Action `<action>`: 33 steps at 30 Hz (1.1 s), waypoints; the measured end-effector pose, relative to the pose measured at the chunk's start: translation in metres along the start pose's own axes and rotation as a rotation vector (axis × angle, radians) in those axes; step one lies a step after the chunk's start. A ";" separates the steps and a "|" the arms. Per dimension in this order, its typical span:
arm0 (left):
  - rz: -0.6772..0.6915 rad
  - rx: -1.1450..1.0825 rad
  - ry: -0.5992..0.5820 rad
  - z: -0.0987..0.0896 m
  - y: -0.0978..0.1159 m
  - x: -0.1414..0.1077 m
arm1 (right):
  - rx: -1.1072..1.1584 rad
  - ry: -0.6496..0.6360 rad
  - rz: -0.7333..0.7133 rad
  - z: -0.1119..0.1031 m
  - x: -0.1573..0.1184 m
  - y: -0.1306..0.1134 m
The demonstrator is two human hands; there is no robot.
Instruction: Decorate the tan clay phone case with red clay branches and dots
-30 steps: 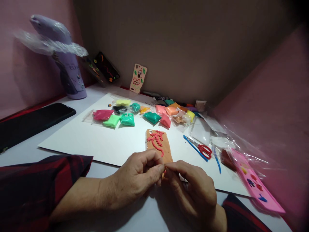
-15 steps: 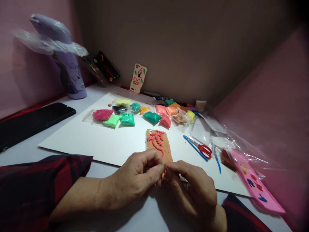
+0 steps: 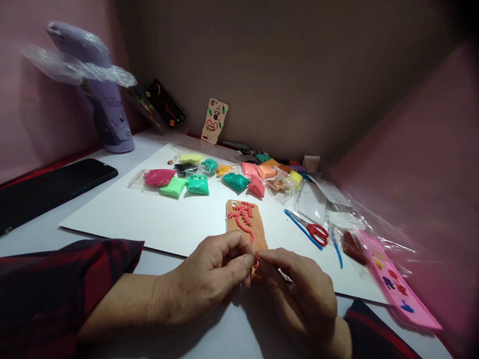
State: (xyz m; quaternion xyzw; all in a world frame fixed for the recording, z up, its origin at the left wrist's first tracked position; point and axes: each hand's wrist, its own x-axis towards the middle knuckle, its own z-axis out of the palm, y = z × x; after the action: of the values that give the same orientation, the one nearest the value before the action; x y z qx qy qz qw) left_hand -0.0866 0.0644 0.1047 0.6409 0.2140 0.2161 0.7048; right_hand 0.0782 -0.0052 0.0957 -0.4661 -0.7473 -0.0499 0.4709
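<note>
A phone case covered in tan clay (image 3: 259, 242) lies at the front edge of the white board, with red clay (image 3: 243, 215) shaped like a branching, dotted stem on it. Over its lower end my left hand (image 3: 213, 274) and my right hand (image 3: 299, 289) meet, thumbs and forefingers pinched together. A small piece of red clay (image 3: 256, 263) shows between the fingertips; the fingers mostly cover it, and I cannot tell whether it touches the case.
Bagged coloured clay, such as a green packet (image 3: 235, 181), lies behind the case on the white board (image 3: 127, 209). Red-handled scissors (image 3: 317, 233) and blue sticks lie right, beside a pink tray (image 3: 402, 294). A black phone (image 3: 60, 189) and purple bottle (image 3: 112, 114) stand left.
My fingertips have shifted very slightly, and a little more of the red clay shows between them. Everything else is the same.
</note>
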 end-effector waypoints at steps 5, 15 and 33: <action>0.014 0.022 0.000 -0.001 0.001 0.001 | -0.005 0.005 0.007 0.001 0.000 0.000; 0.024 0.009 -0.004 0.000 0.003 0.001 | -0.027 -0.017 0.054 -0.003 0.002 -0.002; 0.003 -0.022 0.019 0.001 -0.001 0.003 | -0.008 0.015 0.004 0.001 -0.003 0.004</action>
State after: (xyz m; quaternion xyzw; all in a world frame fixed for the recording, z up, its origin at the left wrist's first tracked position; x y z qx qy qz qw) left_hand -0.0837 0.0647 0.1034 0.6312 0.2174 0.2254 0.7096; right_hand 0.0801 -0.0041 0.0917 -0.4690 -0.7427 -0.0556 0.4747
